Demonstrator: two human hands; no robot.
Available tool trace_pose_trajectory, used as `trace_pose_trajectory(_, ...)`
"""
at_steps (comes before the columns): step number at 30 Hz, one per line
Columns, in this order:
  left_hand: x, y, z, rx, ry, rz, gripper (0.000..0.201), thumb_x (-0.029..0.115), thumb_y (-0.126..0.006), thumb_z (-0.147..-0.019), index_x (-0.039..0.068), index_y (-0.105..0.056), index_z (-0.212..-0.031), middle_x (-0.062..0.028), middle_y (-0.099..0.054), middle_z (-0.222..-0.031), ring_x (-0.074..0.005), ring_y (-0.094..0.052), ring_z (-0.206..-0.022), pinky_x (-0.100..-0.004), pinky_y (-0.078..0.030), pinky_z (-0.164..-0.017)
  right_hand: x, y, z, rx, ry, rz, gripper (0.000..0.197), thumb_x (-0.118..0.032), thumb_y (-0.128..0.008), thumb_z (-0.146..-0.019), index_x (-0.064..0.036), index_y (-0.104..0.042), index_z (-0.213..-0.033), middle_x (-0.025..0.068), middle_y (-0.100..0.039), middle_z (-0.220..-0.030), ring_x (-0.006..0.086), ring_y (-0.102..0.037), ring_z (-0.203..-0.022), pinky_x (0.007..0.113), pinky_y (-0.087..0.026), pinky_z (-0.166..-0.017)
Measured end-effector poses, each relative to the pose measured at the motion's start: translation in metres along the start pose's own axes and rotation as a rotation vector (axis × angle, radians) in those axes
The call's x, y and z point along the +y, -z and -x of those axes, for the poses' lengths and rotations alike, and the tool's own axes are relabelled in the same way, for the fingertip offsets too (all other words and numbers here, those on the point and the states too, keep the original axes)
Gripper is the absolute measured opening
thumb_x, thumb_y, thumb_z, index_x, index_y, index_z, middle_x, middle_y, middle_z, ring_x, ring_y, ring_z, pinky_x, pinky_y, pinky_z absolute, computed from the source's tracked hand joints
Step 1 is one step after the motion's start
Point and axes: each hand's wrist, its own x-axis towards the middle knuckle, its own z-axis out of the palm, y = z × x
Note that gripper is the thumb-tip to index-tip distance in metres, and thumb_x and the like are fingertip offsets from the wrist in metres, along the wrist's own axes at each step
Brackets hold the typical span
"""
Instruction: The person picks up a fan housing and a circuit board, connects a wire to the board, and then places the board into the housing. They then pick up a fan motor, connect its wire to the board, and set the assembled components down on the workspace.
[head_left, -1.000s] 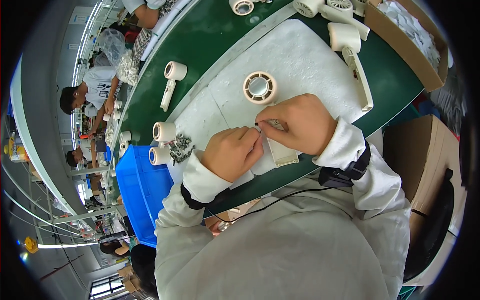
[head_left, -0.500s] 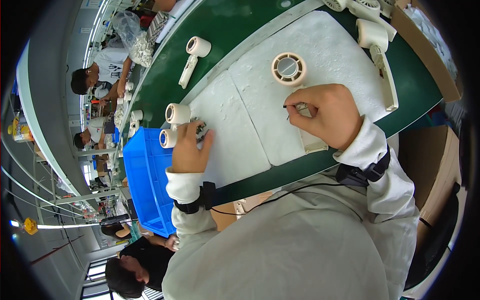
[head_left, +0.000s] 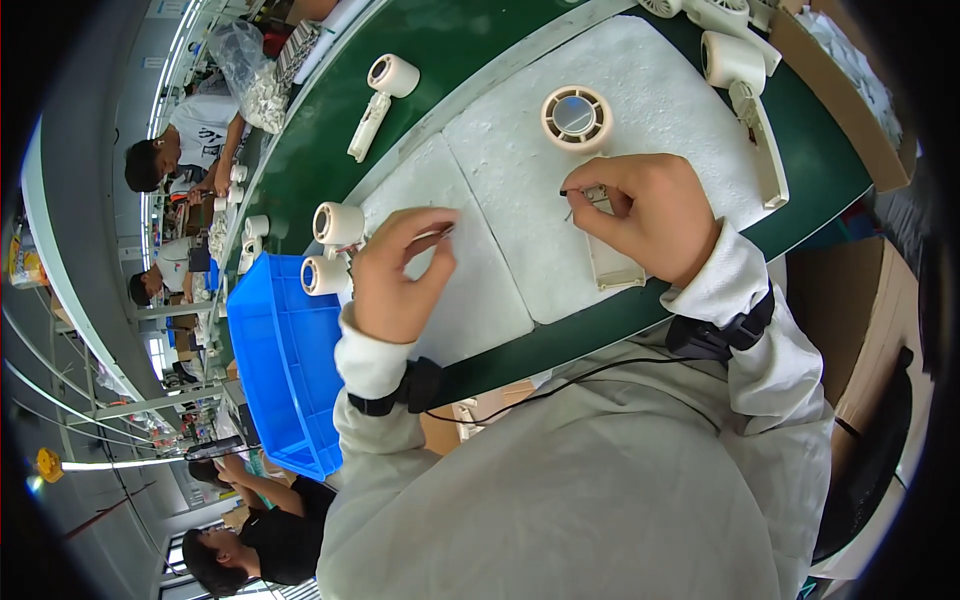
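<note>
A cream handheld fan [head_left: 577, 118] lies on a white foam mat [head_left: 490, 130], its round head facing up and its open handle shell pointing toward me. My right hand [head_left: 650, 215] covers the middle of that handle with thumb and forefinger curled together. A tiny black tip and a thin pin-like bit show at those fingertips; I cannot make out what they are. Raised over the mat's left part, my left hand [head_left: 400, 270] pinches a small dark thing, too small to name. Two more fan heads [head_left: 338, 223] sit just left of it, beside a blue bin.
The blue plastic bin [head_left: 290, 370] stands at the table's left edge. Another fan [head_left: 392, 76] lies on the green tabletop [head_left: 450, 50], and more fan parts [head_left: 735, 65] rest at the right by a cardboard box [head_left: 850, 90]. Co-workers [head_left: 200, 130] sit further left.
My left hand has come up and right from beside the two fan heads, now pinching something small. The right hand stays at the fan's handle. The view has shifted slightly.
</note>
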Motion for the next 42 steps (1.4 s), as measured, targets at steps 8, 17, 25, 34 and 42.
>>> trace_pose_trajectory(8, 0.004, -0.05, -0.04, -0.223, 0.034, 0.683, 0.025, -0.004, -0.047, -0.096, -0.005, -0.064, -0.115, -0.0178, -0.063, -0.124, -0.0257, -0.065, -0.109, -0.0361, -0.054, -0.097, 0.0, -0.004, 0.002, 0.039, 0.034, -0.02, 0.014, -0.011, -0.074, -0.079, -0.0066, -0.073, -0.092, 0.0077, -0.054, -0.057, 0.0179, -0.048, -0.045, 0.031, -0.039, -0.047)
trace_pose_trajectory(17, -0.017, -0.056, -0.043, -0.188, 0.344, 1.186, 0.026, -0.001, -0.045, -0.097, -0.009, -0.064, -0.112, -0.0205, -0.065, -0.119, -0.0308, -0.066, -0.109, -0.0394, -0.053, -0.1, -0.001, 0.002, 0.0, -0.004, 0.024, -0.006, 0.011, -0.007, -0.073, -0.079, -0.0054, -0.072, -0.091, 0.0063, -0.054, -0.056, 0.0171, -0.048, -0.045, 0.031, -0.039, -0.047)
trace_pose_trajectory(25, -0.008, -0.059, -0.043, -0.25, 0.328, 1.114, 0.027, -0.001, -0.058, -0.096, -0.008, -0.061, -0.121, -0.0173, -0.066, -0.118, -0.0261, -0.066, -0.11, -0.037, -0.052, -0.102, -0.003, 0.002, -0.003, -0.034, 0.0, 0.005, 0.011, -0.006, -0.073, -0.08, -0.0055, -0.073, -0.091, 0.0046, -0.053, -0.056, 0.0149, -0.048, -0.046, 0.029, -0.037, -0.046)
trace_pose_trajectory(34, 0.0, -0.068, -0.037, -0.177, 0.229, 0.892, 0.035, -0.005, -0.065, -0.093, -0.006, -0.056, -0.127, -0.0162, -0.067, -0.117, -0.0207, -0.067, -0.109, -0.0328, -0.055, -0.096, -0.005, 0.003, -0.004, -0.057, 0.02, 0.039, 0.012, -0.006, -0.074, -0.081, -0.0051, -0.074, -0.093, 0.005, -0.054, -0.057, 0.0143, -0.048, -0.045, 0.029, -0.038, -0.046)
trace_pose_trajectory(42, -0.002, -0.066, -0.036, -0.149, 0.212, 0.863, 0.03, -0.003, -0.065, -0.094, -0.007, -0.06, -0.123, -0.0172, -0.068, -0.116, -0.0212, -0.067, -0.107, -0.0331, -0.056, -0.095, -0.004, -0.003, -0.007, 0.005, -0.004, 0.038, 0.013, -0.008, -0.074, -0.082, -0.0049, -0.074, -0.095, 0.0053, -0.056, -0.058, 0.014, -0.048, -0.046, 0.029, -0.039, -0.047)
